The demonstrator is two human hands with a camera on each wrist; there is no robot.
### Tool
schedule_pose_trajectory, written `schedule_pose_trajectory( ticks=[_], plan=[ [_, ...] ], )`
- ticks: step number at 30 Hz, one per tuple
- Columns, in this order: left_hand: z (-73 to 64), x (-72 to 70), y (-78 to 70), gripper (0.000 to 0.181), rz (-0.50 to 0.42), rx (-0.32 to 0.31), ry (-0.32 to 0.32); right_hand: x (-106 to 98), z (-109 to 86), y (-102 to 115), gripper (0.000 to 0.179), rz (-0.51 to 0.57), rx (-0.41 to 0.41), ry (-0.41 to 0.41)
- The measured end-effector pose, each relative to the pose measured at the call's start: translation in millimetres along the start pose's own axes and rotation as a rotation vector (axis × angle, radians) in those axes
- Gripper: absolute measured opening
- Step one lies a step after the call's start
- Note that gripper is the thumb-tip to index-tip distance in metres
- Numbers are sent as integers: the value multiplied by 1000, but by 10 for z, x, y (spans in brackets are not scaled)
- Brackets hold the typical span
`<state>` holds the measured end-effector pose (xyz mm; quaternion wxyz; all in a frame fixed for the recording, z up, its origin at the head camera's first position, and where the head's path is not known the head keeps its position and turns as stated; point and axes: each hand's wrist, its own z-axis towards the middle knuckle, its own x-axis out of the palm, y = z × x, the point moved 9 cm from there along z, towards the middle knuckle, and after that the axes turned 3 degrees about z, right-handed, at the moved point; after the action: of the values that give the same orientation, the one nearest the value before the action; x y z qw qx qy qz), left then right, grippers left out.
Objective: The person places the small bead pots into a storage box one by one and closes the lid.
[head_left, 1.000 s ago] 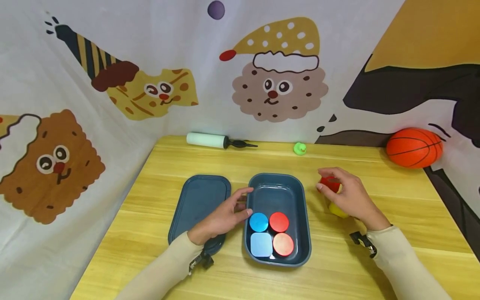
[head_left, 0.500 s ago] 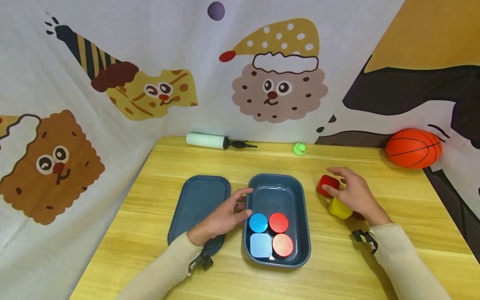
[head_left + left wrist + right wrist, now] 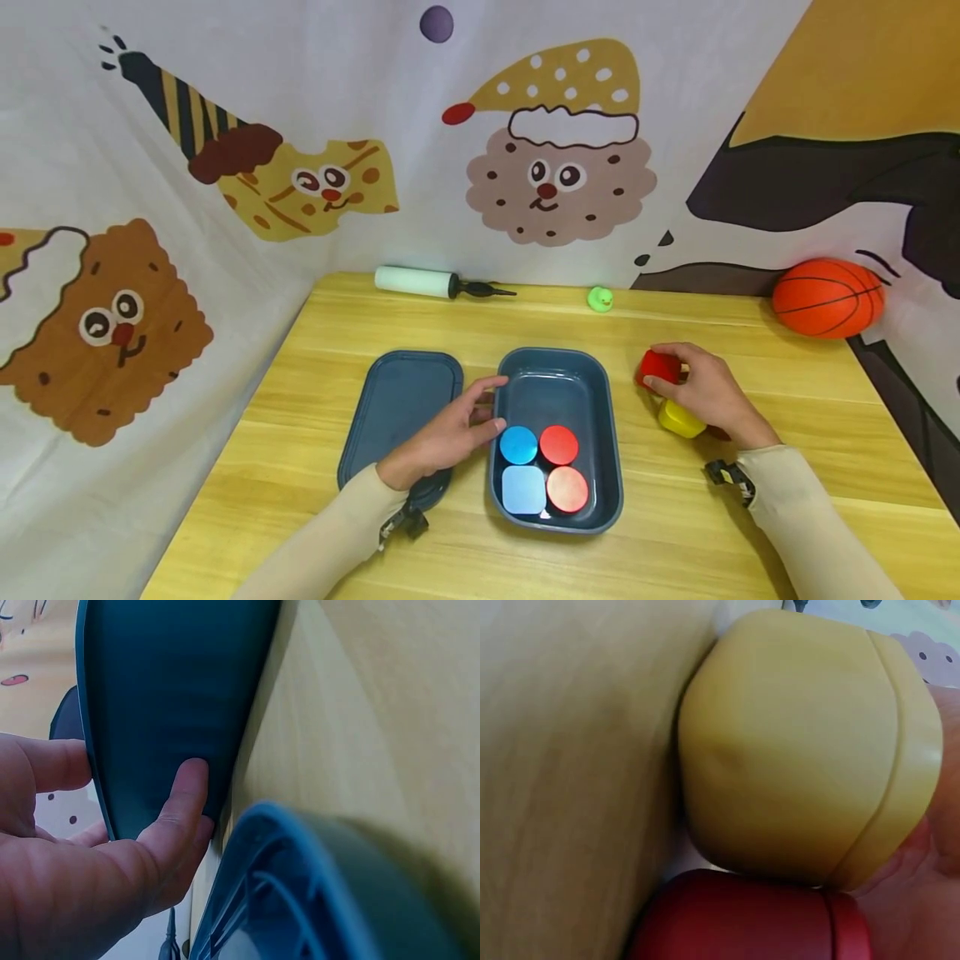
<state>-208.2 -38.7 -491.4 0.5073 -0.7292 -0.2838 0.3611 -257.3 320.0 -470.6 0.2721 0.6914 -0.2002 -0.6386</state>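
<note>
A dark blue open box (image 3: pixel 555 404) stands mid-table. Inside, toward its near end, sit round blue (image 3: pixel 518 446), square light-blue (image 3: pixel 523 490) and two round red-topped jars (image 3: pixel 558 445). My left hand (image 3: pixel 448 433) rests against the box's left wall, its fingertips touching wall and rim, as the left wrist view (image 3: pixel 112 877) also shows. To the right of the box, my right hand (image 3: pixel 708 392) pinches a small red jar (image 3: pixel 657 367) between thumb and fingers. Just below lies a yellow lidded jar (image 3: pixel 681 418); another dark red jar (image 3: pixel 717 433) is mostly hidden under the hand.
The box's matching lid (image 3: pixel 405 400) lies left of it, partly beneath my left forearm. Along the back edge are a white hand pump (image 3: pixel 416 282), a green toy duck (image 3: pixel 600 299) and an orange ball (image 3: pixel 828 297). A printed cloth hangs behind.
My right hand first drew back slightly from the red jar, then its fingers closed onto it. The left hand has stayed against the box.
</note>
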Motion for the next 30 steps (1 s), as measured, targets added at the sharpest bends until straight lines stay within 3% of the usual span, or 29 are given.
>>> schedule_pose_trajectory(
  ticks=[14,24,30],
  plan=[
    [26,37,-21,62,-1,0,17,-133,-7,265,61,-12,-99,-108],
    [30,23,-42,61,4,9,-13,-193,-81,766,52,17,-249,-195],
    [33,-7,-33,60,0,24,-29,-83,-90,1020,52,12,-306,-173]
  ],
)
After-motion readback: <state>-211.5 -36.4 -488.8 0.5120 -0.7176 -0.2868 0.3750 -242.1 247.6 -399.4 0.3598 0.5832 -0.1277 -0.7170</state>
